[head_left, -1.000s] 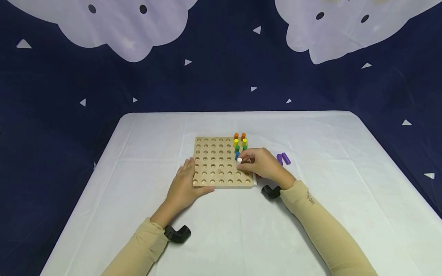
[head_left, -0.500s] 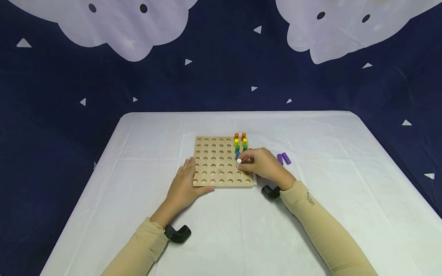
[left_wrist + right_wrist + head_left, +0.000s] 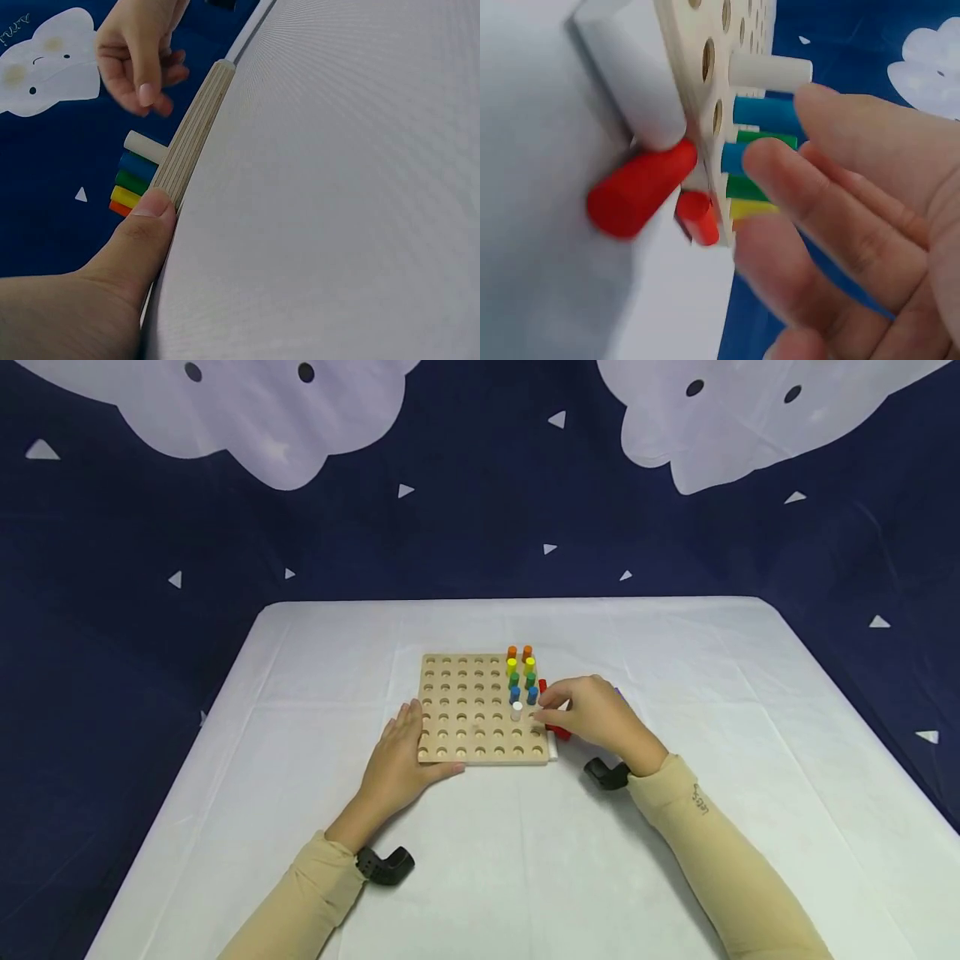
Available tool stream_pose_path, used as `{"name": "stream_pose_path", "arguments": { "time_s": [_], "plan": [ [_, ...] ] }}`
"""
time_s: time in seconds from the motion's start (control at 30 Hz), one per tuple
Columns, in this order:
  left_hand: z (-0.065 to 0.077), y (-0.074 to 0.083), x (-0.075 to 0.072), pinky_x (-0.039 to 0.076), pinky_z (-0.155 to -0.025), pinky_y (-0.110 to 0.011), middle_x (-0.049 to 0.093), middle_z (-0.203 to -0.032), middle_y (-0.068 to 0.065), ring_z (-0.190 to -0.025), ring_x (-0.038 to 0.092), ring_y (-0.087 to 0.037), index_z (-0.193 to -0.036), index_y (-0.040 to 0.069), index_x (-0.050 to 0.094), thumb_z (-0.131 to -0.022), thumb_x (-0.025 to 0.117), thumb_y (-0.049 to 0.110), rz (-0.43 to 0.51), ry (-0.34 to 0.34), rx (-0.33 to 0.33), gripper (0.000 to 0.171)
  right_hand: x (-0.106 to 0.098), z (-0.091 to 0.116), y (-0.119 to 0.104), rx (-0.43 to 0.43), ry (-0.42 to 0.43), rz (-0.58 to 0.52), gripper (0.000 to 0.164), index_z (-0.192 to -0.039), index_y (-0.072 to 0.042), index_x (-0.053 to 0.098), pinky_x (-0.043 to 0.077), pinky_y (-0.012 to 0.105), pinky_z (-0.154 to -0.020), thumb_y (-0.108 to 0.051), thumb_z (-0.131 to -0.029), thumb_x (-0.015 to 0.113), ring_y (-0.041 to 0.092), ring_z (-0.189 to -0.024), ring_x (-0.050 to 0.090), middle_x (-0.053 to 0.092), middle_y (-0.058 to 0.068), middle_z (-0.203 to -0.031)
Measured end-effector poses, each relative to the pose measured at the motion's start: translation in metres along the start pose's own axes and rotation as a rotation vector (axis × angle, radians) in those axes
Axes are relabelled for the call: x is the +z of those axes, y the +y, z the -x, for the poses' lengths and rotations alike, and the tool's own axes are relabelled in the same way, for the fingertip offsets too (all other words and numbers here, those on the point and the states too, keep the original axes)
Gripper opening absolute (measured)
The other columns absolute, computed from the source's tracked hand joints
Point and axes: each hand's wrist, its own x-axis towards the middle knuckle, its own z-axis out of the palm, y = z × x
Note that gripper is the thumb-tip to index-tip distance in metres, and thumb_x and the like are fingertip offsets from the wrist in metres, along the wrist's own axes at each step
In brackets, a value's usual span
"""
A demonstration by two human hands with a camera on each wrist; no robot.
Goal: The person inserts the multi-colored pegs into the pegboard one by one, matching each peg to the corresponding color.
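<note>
A wooden pegboard lies on the table with rows of round holes. My left hand rests along its left edge, fingers extended, thumb on the near edge. One white peg stands upright in the board, in front of a pair of blue pegs. My right hand hovers just right of that peg, its fingers apart and holding nothing. Behind the blue pegs stand pairs of green pegs, yellow pegs and orange pegs.
Against the board's right side lie red pegs and a loose white peg. A bit of a purple peg shows behind my right hand. A white cloth covers the table; a dark blue backdrop hangs behind.
My right hand has let go of the white peg, which now stands in the board, and has shifted right. The right blue peg is uncovered. My left hand stays put.
</note>
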Motion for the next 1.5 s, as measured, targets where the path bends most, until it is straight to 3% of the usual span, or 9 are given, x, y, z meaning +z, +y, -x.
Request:
{"name": "stream_pose_path", "arguments": {
  "time_s": [0.23, 0.47, 0.8, 0.9, 1.0, 1.1, 1.33, 1.5],
  "plan": [
    [-0.001, 0.001, -0.004, 0.011, -0.127, -0.049, 0.016, -0.164, -0.020, -0.154, 0.013, -0.033, -0.156, -0.006, 0.013, -0.073, 0.078, 0.064, 0.005, 0.003, -0.006, 0.126, -0.005, 0.013, 0.004, 0.062, -0.136, 0.041, 0.013, -0.083, -0.019, 0.076, 0.047, 0.027, -0.065, -0.031, -0.082, 0.081, 0.010, -0.068, 0.059, 0.071, -0.010, -0.074],
    [-0.002, 0.001, -0.004, 0.010, -0.128, -0.047, 0.015, -0.165, -0.019, -0.155, 0.012, -0.032, -0.157, -0.005, 0.011, -0.074, 0.078, 0.063, 0.011, -0.006, -0.013, 0.126, -0.005, 0.017, -0.002, 0.094, -0.232, 0.097, 0.017, -0.088, -0.016, 0.076, 0.050, 0.028, -0.068, -0.030, -0.081, 0.082, 0.009, -0.072, 0.060, 0.071, -0.007, -0.078],
    [-0.002, 0.001, -0.003, 0.011, -0.127, -0.048, 0.016, -0.164, -0.021, -0.154, 0.013, -0.033, -0.156, -0.007, 0.012, -0.072, 0.079, 0.062, 0.001, 0.008, 0.004, 0.128, -0.001, 0.023, -0.012, 0.090, -0.209, 0.245, 0.021, -0.090, -0.014, 0.076, 0.046, 0.025, -0.060, -0.032, -0.081, 0.081, 0.009, -0.066, 0.056, 0.067, -0.008, -0.074],
    [-0.002, 0.000, -0.003, 0.010, -0.128, -0.047, 0.016, -0.164, -0.021, -0.155, 0.013, -0.033, -0.156, -0.007, 0.012, -0.072, 0.079, 0.062, 0.004, 0.007, -0.002, 0.128, 0.002, 0.026, -0.018, 0.061, -0.198, 0.321, 0.019, -0.075, -0.015, 0.071, 0.036, 0.023, -0.051, -0.031, -0.081, 0.079, 0.009, -0.058, 0.048, 0.056, -0.008, -0.062],
    [-0.002, 0.000, -0.003, 0.010, -0.128, -0.048, 0.016, -0.164, -0.021, -0.155, 0.013, -0.033, -0.156, -0.007, 0.012, -0.072, 0.080, 0.062, 0.010, 0.008, -0.003, 0.128, 0.004, 0.027, -0.021, 0.039, -0.170, 0.361, 0.031, -0.058, -0.017, 0.055, 0.025, 0.023, -0.047, -0.023, -0.081, 0.076, 0.010, -0.054, 0.037, 0.041, -0.007, -0.056],
    [-0.002, 0.000, -0.002, 0.010, -0.128, -0.048, 0.016, -0.164, -0.021, -0.155, 0.013, -0.033, -0.156, -0.007, 0.012, -0.072, 0.080, 0.062, 0.012, 0.009, -0.002, 0.128, 0.004, 0.027, -0.019, 0.031, -0.154, 0.368, 0.036, -0.056, -0.018, 0.048, 0.022, 0.024, -0.048, -0.017, -0.081, 0.074, 0.010, -0.053, 0.035, 0.036, -0.007, -0.056],
    [-0.001, 0.001, -0.001, 0.009, -0.127, -0.048, 0.015, -0.164, -0.021, -0.155, 0.012, -0.033, -0.156, -0.007, 0.011, -0.072, 0.080, 0.061, 0.013, 0.001, 0.000, 0.128, 0.000, 0.026, -0.010, 0.022, -0.190, 0.393, 0.012, -0.074, -0.019, 0.070, 0.034, 0.025, -0.052, -0.012, -0.081, 0.078, 0.013, -0.061, 0.046, 0.056, -0.006, -0.066],
    [-0.001, 0.002, -0.002, 0.010, -0.127, -0.048, 0.015, -0.164, -0.021, -0.155, 0.012, -0.033, -0.156, -0.007, 0.011, -0.072, 0.080, 0.061, 0.010, 0.000, -0.001, 0.128, -0.001, 0.025, -0.008, -0.004, -0.183, 0.405, 0.013, -0.091, -0.019, 0.079, 0.048, 0.028, -0.058, -0.011, -0.081, 0.080, 0.011, -0.068, 0.054, 0.071, -0.005, -0.087]
  ]
}}
